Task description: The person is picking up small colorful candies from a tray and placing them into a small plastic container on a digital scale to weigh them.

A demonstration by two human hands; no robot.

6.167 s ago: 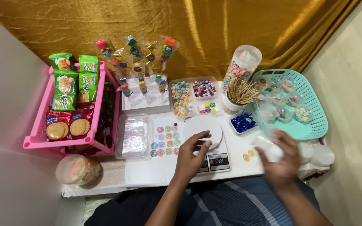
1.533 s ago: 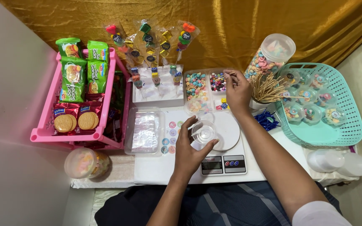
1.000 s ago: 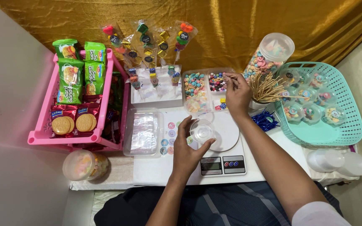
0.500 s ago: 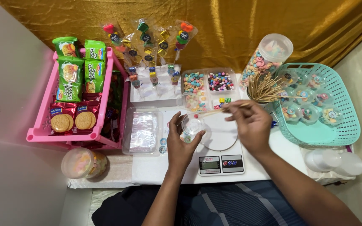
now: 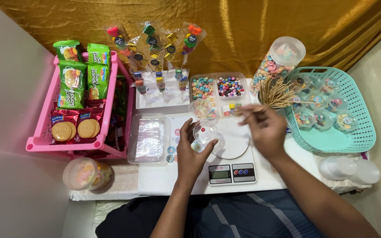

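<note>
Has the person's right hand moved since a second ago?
Yes. The right hand has come back from the candy tray toward the person, now over the white scale.

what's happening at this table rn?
A person sits at a small white table crowded with sweets. Their left hand holds a small clear cup with a few coloured candies in it, above the edge of a kitchen scale. Their right hand hovers just past the scale's round platter, pinching something thin, likely a wooden stick. Trays of coloured candies, a bundle of sticks and a teal basket of filled cups sit behind.
</note>
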